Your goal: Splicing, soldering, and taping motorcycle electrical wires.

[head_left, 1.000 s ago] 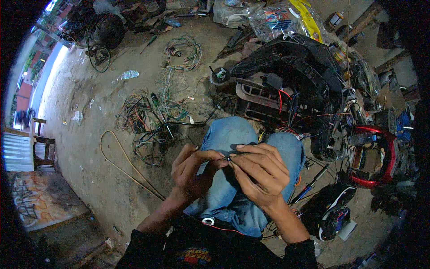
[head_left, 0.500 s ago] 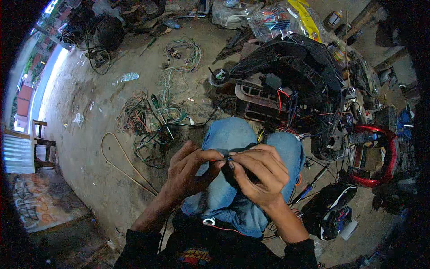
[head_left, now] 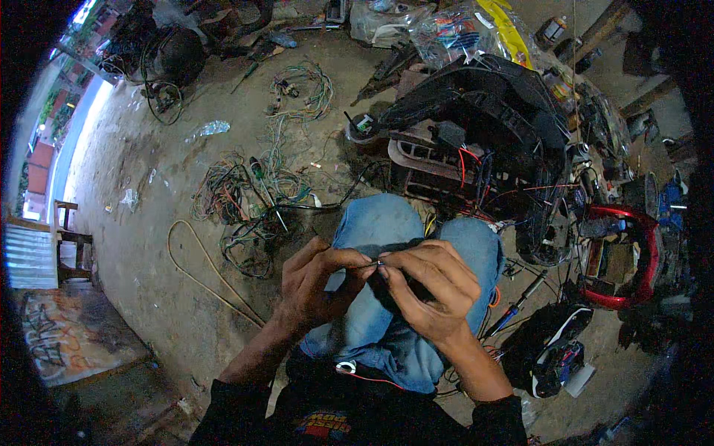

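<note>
My left hand (head_left: 318,286) pinches a thin dark wire between thumb and forefinger, over my jeans-clad knees (head_left: 381,219). My right hand (head_left: 426,290) grips a small metallic piece (head_left: 380,262) at the wire's end, its thumb and forefinger close against my left fingertips. The piece is too small to identify. Past my knees lie a tangle of coloured wires (head_left: 223,189) with a green-handled screwdriver (head_left: 259,171) on it, and a black plastic body panel (head_left: 483,97) with red and black leads.
A looped tan cord (head_left: 193,267) lies at the left. A red trim piece (head_left: 643,253), a black bag (head_left: 547,342) and a soldering-iron-like tool (head_left: 528,293) are at the right. A wooden stool (head_left: 71,245) stands by the opening at the far left; plastic bags (head_left: 461,33) lie at the back.
Both hands stay pinched at the same place, with slight shifts of the fingers. The rest of the scene is unchanged.
</note>
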A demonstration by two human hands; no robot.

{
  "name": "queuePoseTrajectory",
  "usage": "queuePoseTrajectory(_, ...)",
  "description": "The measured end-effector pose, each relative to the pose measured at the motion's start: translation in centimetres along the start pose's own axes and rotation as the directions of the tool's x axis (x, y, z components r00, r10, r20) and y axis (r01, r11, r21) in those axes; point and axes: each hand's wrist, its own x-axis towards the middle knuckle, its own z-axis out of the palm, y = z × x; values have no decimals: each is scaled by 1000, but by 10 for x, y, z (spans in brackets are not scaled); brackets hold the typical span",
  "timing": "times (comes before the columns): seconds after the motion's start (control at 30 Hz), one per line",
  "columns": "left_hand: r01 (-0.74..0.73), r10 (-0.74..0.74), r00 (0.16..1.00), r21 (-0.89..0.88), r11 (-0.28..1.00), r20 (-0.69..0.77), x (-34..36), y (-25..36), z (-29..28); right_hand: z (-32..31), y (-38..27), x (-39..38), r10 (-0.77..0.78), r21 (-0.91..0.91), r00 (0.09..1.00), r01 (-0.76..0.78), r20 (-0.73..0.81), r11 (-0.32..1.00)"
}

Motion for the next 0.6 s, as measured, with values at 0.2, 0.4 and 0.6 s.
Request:
queuePoseTrajectory(0.2, 44, -44, 997, 0, 999, -65, -2, 5, 10, -1, -1, -1, 13, -9, 1000, -13, -19, 1000)
queuePoseTrajectory(0.4, 79, -80, 997, 38, 996, 18, 4, 9, 5, -2, -1, 1, -9, -26, 1000, 8, -12, 1000)
queuePoseTrajectory(0.6, 81, -82, 997, 36, 996, 9, 2, 6, 8, -2, -1, 0, 10, -23, 1000, -10, -13, 1000)
